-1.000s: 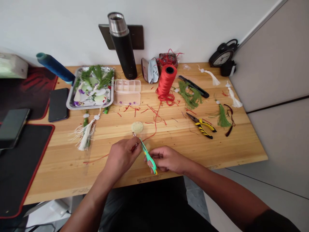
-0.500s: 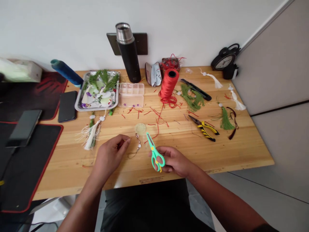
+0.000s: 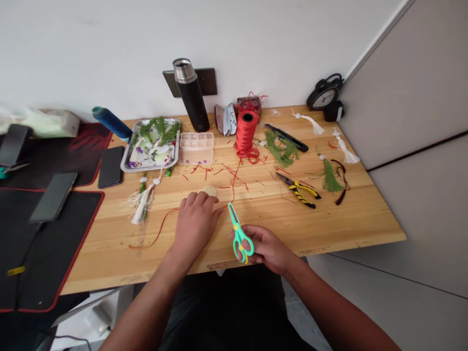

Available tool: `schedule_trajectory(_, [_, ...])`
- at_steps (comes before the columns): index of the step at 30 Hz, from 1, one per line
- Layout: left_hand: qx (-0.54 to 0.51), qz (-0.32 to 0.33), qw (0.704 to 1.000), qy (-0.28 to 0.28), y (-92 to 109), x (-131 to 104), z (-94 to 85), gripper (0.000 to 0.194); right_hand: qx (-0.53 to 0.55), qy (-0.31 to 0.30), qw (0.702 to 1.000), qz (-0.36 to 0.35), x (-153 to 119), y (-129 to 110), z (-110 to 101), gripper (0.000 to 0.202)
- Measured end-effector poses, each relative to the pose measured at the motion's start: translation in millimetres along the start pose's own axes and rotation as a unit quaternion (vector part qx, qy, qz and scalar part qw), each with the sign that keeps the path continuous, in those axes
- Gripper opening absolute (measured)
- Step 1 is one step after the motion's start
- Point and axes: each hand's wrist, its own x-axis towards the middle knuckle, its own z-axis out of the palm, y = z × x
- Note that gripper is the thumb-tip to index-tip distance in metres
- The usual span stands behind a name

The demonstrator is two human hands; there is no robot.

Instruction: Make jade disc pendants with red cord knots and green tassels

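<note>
My right hand [image 3: 265, 246] is closed around the handles of small green scissors [image 3: 238, 234], whose blades point away from me. Left of them, my left hand [image 3: 197, 219] is palm down, with thumb and fingers pinched at a red cord [image 3: 233, 197] that leads back to the red spool [image 3: 246, 131]. Another length of red cord [image 3: 157, 236] trails out on the hand's left side. A pale round disc [image 3: 209, 190] peeks out beyond my left knuckles, partly covered. The beaded strand that lay nearby is hidden by my hand.
Yellow-black pliers [image 3: 300, 189], a utility knife [image 3: 287, 137] and green tassels [image 3: 281, 148] lie to the right. A metal tray [image 3: 124, 163] of parts, a clear bead box [image 3: 197, 148] and a black flask [image 3: 193, 105] stand behind. Red scraps are scattered mid-table. Phones lie left.
My left hand has moved right to the red cord near the scissor tips, covering the beaded strand. A red cord length now stretches out left of it. The scissors stay in my right hand.
</note>
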Motion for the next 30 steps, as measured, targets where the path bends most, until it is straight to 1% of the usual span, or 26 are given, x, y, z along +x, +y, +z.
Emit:
schedule_trajectory(3, [0.031, 0.003, 0.999, -0.033, 14, 16, 10.6, 0.017, -0.005, 0.001, 1.000, -0.013, -9, 3, -1, 0.045])
schedule_trajectory(6, [0.036, 0.014, 0.998, -0.049, 15, 23, 18.8, 0.018, -0.002, 0.011, 1.000, -0.019, -17, 6, -4, 0.047])
schedule_trajectory(8, [0.018, 0.023, 0.999, -0.040, 12, 21, 20.2, 0.020, 0.006, 0.021, 1.000, -0.019, -21, 8, -6, 0.048])
schedule_trajectory(10, [-0.009, 0.023, 0.999, -0.022, 6, 14, 18.3, 0.020, 0.014, 0.025, 0.999, -0.020, -24, 10, -8, 0.048])
schedule_trajectory(13, [-0.049, 0.004, 0.999, -0.005, -4, 1, 11.8, 0.017, 0.020, 0.019, 0.999, -0.024, -24, 11, -9, 0.047])
schedule_trajectory(16, [-0.060, -0.015, 0.998, 0.000, -6, -7, 7.2, 0.014, 0.023, 0.018, 0.999, -0.025, -20, 10, -9, 0.046])
schedule_trajectory(18, [-0.038, -0.013, 0.999, 0.006, -3, -5, 7.6, 0.013, 0.023, 0.021, 0.999, -0.029, -17, 7, -7, 0.046])
schedule_trajectory(20, [-0.005, 0.000, 1.000, 0.004, 3, 3, 11.0, 0.014, 0.019, 0.024, 0.999, -0.038, -15, 5, -4, 0.045])
schedule_trajectory(23, [0.025, 0.020, 0.999, -0.028, 11, 17, 18.3, 0.010, 0.011, 0.026, 0.998, -0.055, -15, 3, 0, 0.045])
schedule_trajectory(25, [0.033, 0.027, 0.998, -0.046, 14, 22, 22.2, 0.014, 0.011, 0.030, 0.998, -0.061, -17, 4, 0, 0.046])
schedule_trajectory(27, [0.027, 0.035, 0.998, -0.045, 14, 21, 23.5, 0.019, 0.019, 0.041, 0.997, -0.057, -20, 7, -3, 0.047])
schedule_trajectory(30, [-0.019, 0.042, 0.999, -0.018, 8, 9, 19.7, 0.020, 0.034, 0.064, 0.996, -0.046, -25, 9, -9, 0.046])
